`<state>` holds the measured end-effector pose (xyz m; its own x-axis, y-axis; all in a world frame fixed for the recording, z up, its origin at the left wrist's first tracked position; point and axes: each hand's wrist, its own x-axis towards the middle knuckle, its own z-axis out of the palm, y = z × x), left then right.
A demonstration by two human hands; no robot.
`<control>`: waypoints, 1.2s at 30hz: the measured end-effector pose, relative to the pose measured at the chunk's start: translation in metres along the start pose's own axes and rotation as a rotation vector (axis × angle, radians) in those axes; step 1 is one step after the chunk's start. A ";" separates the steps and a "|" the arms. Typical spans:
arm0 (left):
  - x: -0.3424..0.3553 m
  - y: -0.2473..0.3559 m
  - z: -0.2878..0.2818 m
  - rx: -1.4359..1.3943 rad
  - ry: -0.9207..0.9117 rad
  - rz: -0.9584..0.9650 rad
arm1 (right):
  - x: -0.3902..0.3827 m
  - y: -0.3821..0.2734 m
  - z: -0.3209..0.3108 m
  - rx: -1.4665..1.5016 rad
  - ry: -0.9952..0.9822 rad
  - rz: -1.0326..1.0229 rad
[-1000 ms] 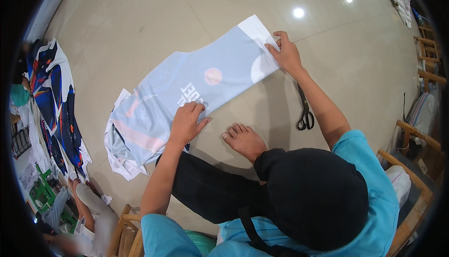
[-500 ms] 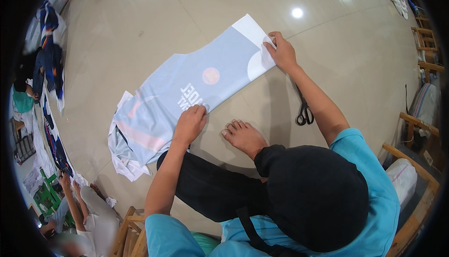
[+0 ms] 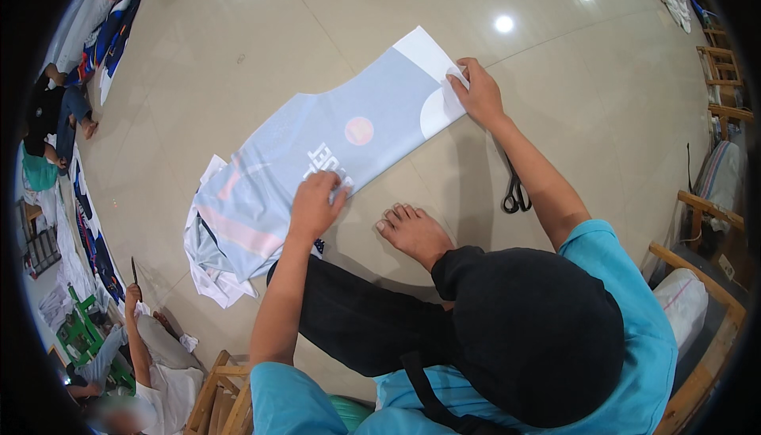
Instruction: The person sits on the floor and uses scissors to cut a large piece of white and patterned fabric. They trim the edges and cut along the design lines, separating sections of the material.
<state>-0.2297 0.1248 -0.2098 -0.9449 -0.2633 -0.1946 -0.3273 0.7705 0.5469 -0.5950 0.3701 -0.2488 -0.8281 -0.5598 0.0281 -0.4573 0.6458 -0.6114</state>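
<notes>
A light blue jersey piece [image 3: 277, 146] with pale printed shapes, white lettering and a white end lies folded lengthwise on the tiled floor. My right hand [image 3: 481, 96] pinches its white far-right end between thumb and fingers. Over the near edge, by the lettering, is my left hand [image 3: 315, 207], its fingers bent and the thumb apart, with no cloth gripped that I can see. Rumpled white cloth [image 3: 214, 286] shows beneath the left end of the jersey piece. Black-handled scissors [image 3: 517, 197] rest on the floor beside my right forearm, which partly hides their blades.
My bare foot [image 3: 414, 233] is on the floor near the cloth. Wooden frames [image 3: 701, 272] and white sacks [image 3: 682, 306] line the right side. At the left, co-workers sit by piled fabrics; one person's hand [image 3: 133, 296] holds up a thin dark tool.
My left hand has loosened from the near edge and shifted slightly up and left over the lettering. My right hand stays at the white end. Co-workers at the left have moved.
</notes>
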 end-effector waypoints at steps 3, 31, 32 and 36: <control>0.008 -0.031 -0.011 0.011 0.240 -0.097 | -0.015 0.004 -0.003 -0.003 0.091 -0.058; -0.055 -0.006 0.006 -0.001 -0.277 -0.903 | -0.009 0.008 -0.010 0.089 -0.132 0.228; -0.054 -0.002 0.007 0.013 -0.272 -0.916 | -0.009 0.008 -0.010 0.096 -0.120 0.231; -0.031 0.024 0.025 0.187 -0.126 -0.632 | -0.011 0.004 -0.014 0.088 -0.085 0.218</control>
<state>-0.2085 0.1659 -0.2115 -0.5599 -0.6363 -0.5307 -0.8005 0.5807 0.1483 -0.5920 0.3865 -0.2408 -0.8722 -0.4564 -0.1758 -0.2382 0.7102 -0.6625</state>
